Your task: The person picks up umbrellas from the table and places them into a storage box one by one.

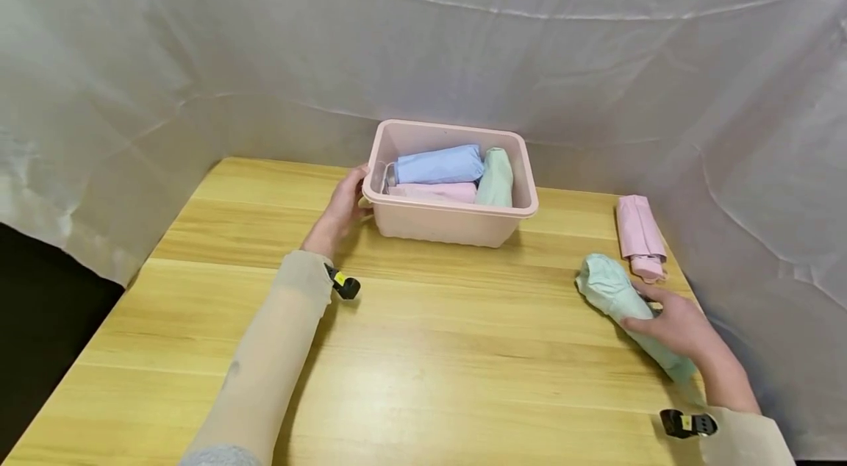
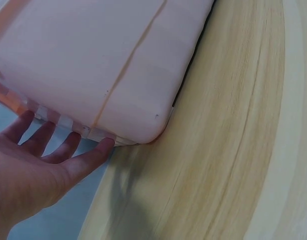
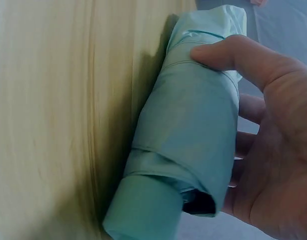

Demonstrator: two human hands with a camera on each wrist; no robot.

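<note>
White sheeting behind, wooden bench (image 1: 423, 378) below. Your left hand (image 1: 340, 212), fingers straight, steadies the pink bin (image 1: 453, 220) at centre frame; lower right, your right hand (image 1: 681, 330) wraps the mint umbrella (image 1: 612, 289) lying on the bench, ready for lifting.

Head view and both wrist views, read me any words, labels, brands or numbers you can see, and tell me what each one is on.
There is no readable text in any view.
Pink bin: plain, no label.
Green folded umbrella gripped by the right hand: no print.
Pink folded umbrella on the table: no print.
Yellow mark on the wrist clip: too small to read.
</note>
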